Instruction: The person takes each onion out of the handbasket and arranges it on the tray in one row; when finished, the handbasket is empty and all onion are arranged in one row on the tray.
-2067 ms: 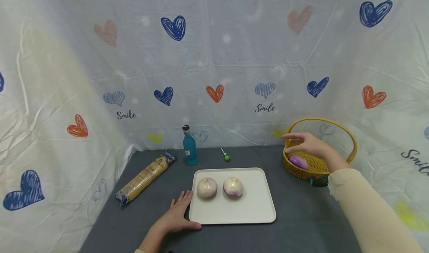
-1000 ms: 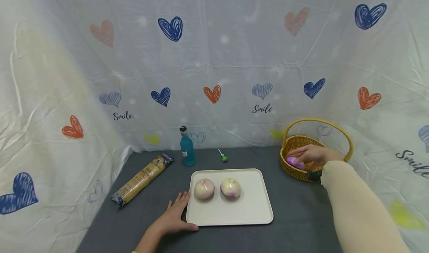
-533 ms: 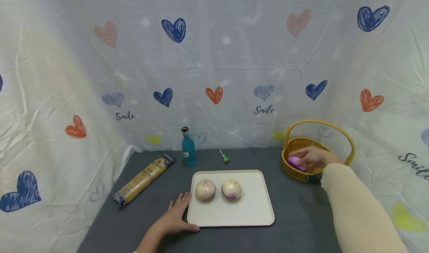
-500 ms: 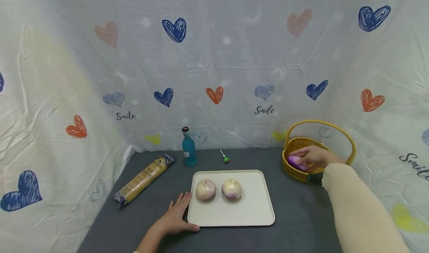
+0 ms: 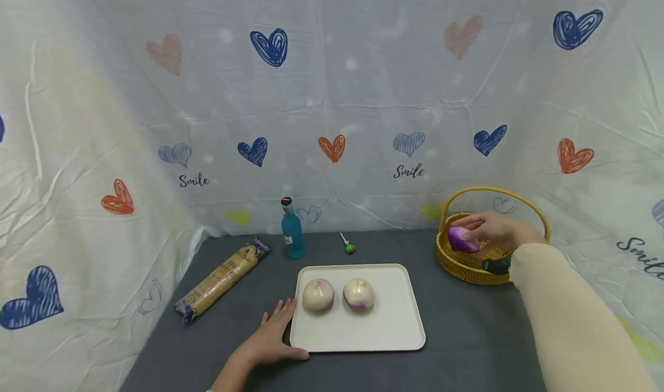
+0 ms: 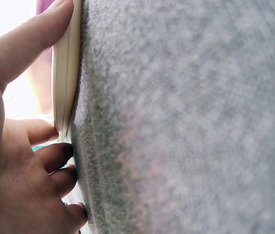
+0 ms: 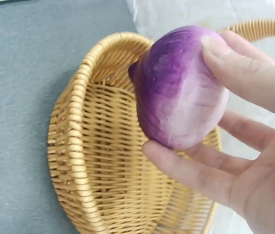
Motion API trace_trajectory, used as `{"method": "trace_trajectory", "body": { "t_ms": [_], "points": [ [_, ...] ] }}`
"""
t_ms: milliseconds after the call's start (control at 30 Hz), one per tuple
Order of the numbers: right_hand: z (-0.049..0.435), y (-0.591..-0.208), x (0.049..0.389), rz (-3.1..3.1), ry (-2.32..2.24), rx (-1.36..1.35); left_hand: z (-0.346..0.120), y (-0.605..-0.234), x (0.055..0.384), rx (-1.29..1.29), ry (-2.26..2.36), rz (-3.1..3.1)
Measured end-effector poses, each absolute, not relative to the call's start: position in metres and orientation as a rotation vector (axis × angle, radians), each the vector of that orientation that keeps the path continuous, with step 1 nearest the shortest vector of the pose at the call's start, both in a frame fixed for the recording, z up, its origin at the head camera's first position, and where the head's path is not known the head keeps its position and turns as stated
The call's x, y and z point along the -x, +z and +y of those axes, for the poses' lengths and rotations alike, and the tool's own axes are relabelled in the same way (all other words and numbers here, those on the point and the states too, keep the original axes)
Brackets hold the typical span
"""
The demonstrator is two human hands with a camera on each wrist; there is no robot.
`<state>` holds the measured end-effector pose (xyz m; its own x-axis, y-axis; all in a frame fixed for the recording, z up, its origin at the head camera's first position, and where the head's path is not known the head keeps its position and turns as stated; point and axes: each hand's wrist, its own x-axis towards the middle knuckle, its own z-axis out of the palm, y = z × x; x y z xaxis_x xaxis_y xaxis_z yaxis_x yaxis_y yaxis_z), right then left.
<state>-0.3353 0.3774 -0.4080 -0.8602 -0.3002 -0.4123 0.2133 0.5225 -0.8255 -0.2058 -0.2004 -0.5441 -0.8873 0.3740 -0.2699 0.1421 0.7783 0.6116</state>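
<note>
My right hand (image 5: 495,230) grips a purple and white onion (image 7: 181,90) between thumb and fingers, over the yellow wicker basket (image 7: 81,161). The right wrist view shows the basket's woven floor below the onion. At the left edge of the cream tray (image 5: 384,328), my left hand (image 5: 272,337) lies with fingers spread and thumb along the near corner. The left wrist view shows that thumb (image 6: 35,36) on the tray's rim. Two pale onions sit side by side on the tray, a left onion (image 5: 318,295) and a right onion (image 5: 358,294) with a purple patch.
A long yellow packet (image 5: 223,279) lies slanted at the left of the dark grey table (image 5: 456,334). Behind the tray stand a blue bottle (image 5: 293,230) and, lying flat, a green lollipop (image 5: 349,245). A heart-printed white sheet (image 5: 332,92) hangs behind.
My right hand came down into the basket, took hold of the purple onion and has lifted it from the basket's floor. My left hand has stayed at the tray.
</note>
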Motion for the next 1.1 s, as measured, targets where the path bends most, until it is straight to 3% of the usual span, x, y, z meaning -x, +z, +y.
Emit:
{"method": "trace_trajectory", "body": {
  "t_ms": [1100],
  "points": [
    [0.307, -0.401, 0.308, 2.42, -1.292, 0.478, -0.199, -0.545, 0.206, -0.422, 0.845, 2.615]
  ]
}}
